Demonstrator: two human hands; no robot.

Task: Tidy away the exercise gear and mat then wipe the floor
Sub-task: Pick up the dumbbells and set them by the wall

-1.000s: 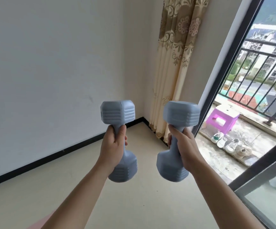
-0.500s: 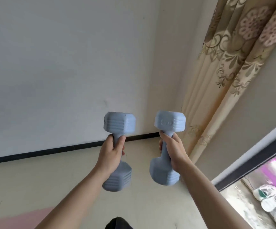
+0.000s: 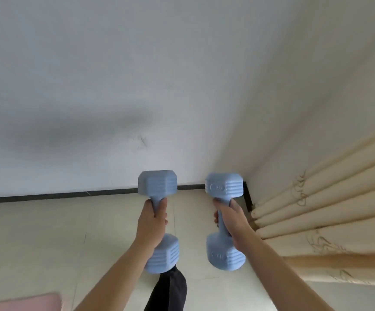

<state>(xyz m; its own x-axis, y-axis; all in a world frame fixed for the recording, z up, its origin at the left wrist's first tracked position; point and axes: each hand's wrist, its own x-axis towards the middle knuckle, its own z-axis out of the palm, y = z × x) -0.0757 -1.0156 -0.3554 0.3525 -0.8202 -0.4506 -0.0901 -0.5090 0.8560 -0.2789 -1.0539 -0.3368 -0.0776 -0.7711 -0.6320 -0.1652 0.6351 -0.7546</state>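
Observation:
Two light blue dumbbells are held upright above the cream floor near the room corner. My left hand (image 3: pixel 151 221) grips the handle of the left dumbbell (image 3: pixel 157 184), whose lower head sits below my wrist. My right hand (image 3: pixel 231 217) grips the handle of the right dumbbell (image 3: pixel 224 185), close to the curtain. A corner of the pink exercise mat (image 3: pixel 22 303) shows at the bottom left.
A white wall (image 3: pixel 114 86) with a black skirting strip (image 3: pixel 58 195) runs across ahead. A beige patterned curtain (image 3: pixel 321 209) hangs at the right and reaches the floor. A dark trouser leg (image 3: pixel 170 292) shows below the dumbbells.
The view has moved closer to the corner and tilted down. Both dumbbells have come lower toward the floor by the skirting. The window and balcony have left the view.

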